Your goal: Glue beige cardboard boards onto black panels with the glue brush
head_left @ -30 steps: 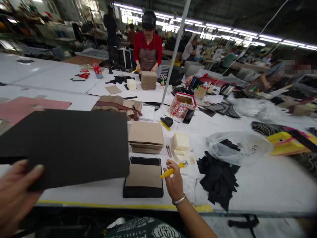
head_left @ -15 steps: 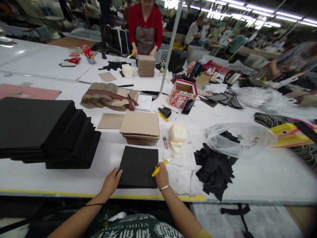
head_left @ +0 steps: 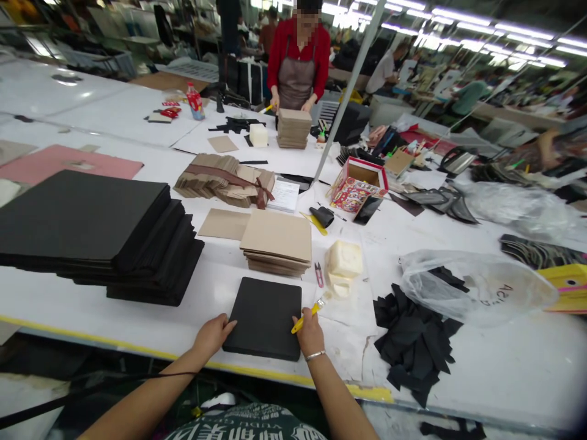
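Note:
A black rectangular panel (head_left: 263, 318), perhaps several layers thick, lies flat near the table's front edge, between my two hands. My left hand (head_left: 214, 335) grips its left edge with the thumb on top; the other fingers are partly hidden. In my right hand (head_left: 310, 335) is a yellow-handled paintbrush (head_left: 306, 318), its bristles pointing away from me. The same hand touches the panel's right edge. Just beyond the panel stands a stack of beige boards (head_left: 277, 238). A cut-open whitish plastic container (head_left: 345, 263) and pink-handled thread snips (head_left: 319, 275) are beyond my right hand.
A tall stack of black sheets (head_left: 87, 220) stands at left. Black scraps (head_left: 415, 348) and a clear plastic bag (head_left: 477, 284) lie at right. Farther back are bundled beige pieces (head_left: 220, 180), a red box (head_left: 358, 186), a metal pole (head_left: 351, 91) and a co-worker in red (head_left: 298, 61).
The camera view has shifted, so most things sit farther right in the picture. The panel's edges look more evenly lined up. Both hands stay at its sides, the brush still in my right hand.

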Tool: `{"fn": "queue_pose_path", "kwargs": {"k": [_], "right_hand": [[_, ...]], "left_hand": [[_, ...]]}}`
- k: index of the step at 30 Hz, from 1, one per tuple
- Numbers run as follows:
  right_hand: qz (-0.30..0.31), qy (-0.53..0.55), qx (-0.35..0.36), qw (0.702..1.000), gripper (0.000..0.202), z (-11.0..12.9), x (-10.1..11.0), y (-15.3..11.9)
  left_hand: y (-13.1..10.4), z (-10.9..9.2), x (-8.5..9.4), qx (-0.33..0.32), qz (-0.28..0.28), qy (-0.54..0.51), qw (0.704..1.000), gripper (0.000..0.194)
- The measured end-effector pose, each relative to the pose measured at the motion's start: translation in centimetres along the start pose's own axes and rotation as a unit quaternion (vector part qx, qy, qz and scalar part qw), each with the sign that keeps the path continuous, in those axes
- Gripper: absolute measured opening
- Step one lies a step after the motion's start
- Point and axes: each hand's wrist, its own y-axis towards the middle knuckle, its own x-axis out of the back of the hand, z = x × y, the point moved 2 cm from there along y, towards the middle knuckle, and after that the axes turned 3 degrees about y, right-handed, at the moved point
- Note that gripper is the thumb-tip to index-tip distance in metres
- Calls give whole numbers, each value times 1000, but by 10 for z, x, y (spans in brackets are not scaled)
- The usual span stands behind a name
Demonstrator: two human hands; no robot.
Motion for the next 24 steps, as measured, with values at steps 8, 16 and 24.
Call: {"fn": "queue_pose_path", "kwargs": {"k": [8,16,24], "right_hand": [[-164,236,-33,957,46,16,161,82],[99,442,24,891,32,161,130,217],[191,364,67,909,21,179,75,287]], "left_hand": [[27,-76,91,-323,-258,73,908,30],[93,-166,110,-369,-144,140,907,77],[101,-166,103,-356,-92,123,922,83]]}}
